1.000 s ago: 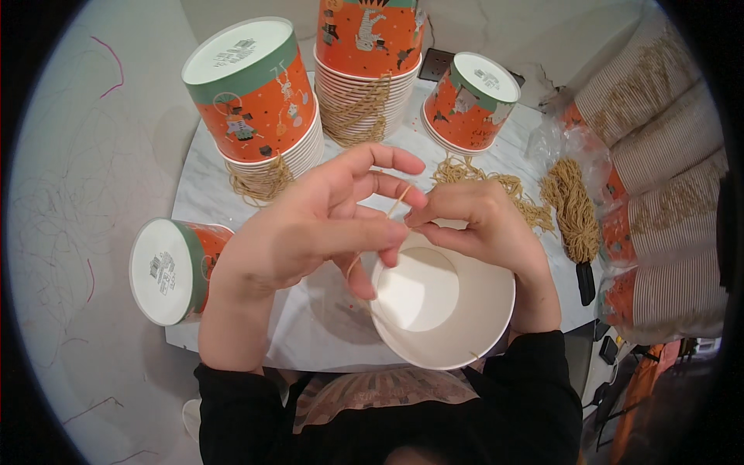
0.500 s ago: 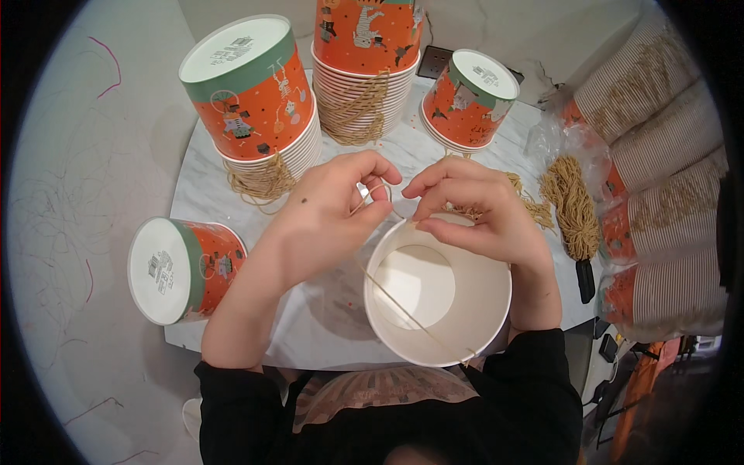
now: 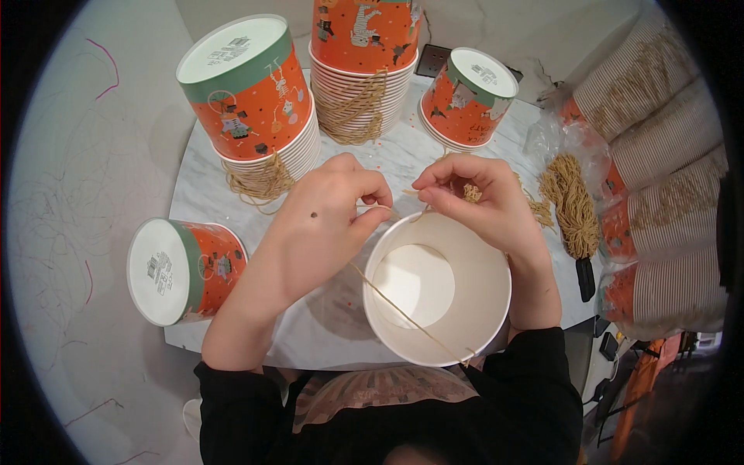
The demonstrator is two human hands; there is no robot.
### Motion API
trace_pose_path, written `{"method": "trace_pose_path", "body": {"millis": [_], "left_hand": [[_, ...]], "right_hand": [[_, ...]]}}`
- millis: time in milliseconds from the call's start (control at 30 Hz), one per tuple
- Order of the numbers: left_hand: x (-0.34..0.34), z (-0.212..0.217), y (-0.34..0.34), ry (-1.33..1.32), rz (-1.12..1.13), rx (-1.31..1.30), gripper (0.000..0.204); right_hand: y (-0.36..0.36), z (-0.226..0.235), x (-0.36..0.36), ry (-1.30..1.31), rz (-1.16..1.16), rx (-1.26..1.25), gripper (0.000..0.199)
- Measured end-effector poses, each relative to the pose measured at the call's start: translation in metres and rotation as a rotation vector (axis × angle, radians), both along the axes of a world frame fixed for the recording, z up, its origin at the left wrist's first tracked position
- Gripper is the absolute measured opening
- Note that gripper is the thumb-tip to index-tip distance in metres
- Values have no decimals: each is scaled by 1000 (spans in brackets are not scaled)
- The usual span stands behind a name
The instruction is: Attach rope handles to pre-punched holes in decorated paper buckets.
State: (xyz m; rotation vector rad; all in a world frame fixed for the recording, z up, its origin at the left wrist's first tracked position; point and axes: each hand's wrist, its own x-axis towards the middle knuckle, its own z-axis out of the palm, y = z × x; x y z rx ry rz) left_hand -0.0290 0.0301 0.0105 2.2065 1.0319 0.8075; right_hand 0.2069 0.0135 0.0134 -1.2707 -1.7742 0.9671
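Observation:
A white-lined paper bucket (image 3: pixel 477 291) stands mouth up in front of me, leaning slightly. A thin tan cord (image 3: pixel 401 314) is attached at its near rim and runs across the opening to my left hand. My left hand (image 3: pixel 322 225), left of the far rim, is closed with thumb and forefinger pinching the cord. Just above the far rim, my right hand (image 3: pixel 482 198) pinches a short end of the cord between thumb and fingertips. The cord passes by the rim between both hands; whether it is knotted there is too small to tell.
Orange bucket stacks (image 3: pixel 256 101) with cord handles (image 3: pixel 260 177) stand upside down at the back. One bucket (image 3: pixel 174 271) lies on its side at left; a smaller one (image 3: pixel 469 101) is inverted behind. A tan cord bundle (image 3: pixel 572 205) and bagged bucket stacks (image 3: pixel 666 194) are at right.
My right fingers have closed from a looser pose into a pinch on the cord end. My left hand has shifted slightly down, drawing the cord sideways. The bucket has stayed put.

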Motion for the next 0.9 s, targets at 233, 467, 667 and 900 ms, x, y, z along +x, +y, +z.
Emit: {"method": "trace_pose_path", "body": {"millis": [233, 467, 667, 900], "left_hand": [[1, -2, 4, -149, -75, -127, 12], [4, 2, 8, -144, -2, -408, 9], [7, -5, 11, -231, -25, -481, 7], [5, -1, 11, -207, -29, -495, 8]], "right_hand": [[-3, 4, -6, -80, 0, 76, 10], [-7, 7, -8, -141, 99, 163, 10], [-5, 6, -9, -156, 126, 177, 15], [-5, 6, -7, -166, 168, 188, 20]]}}
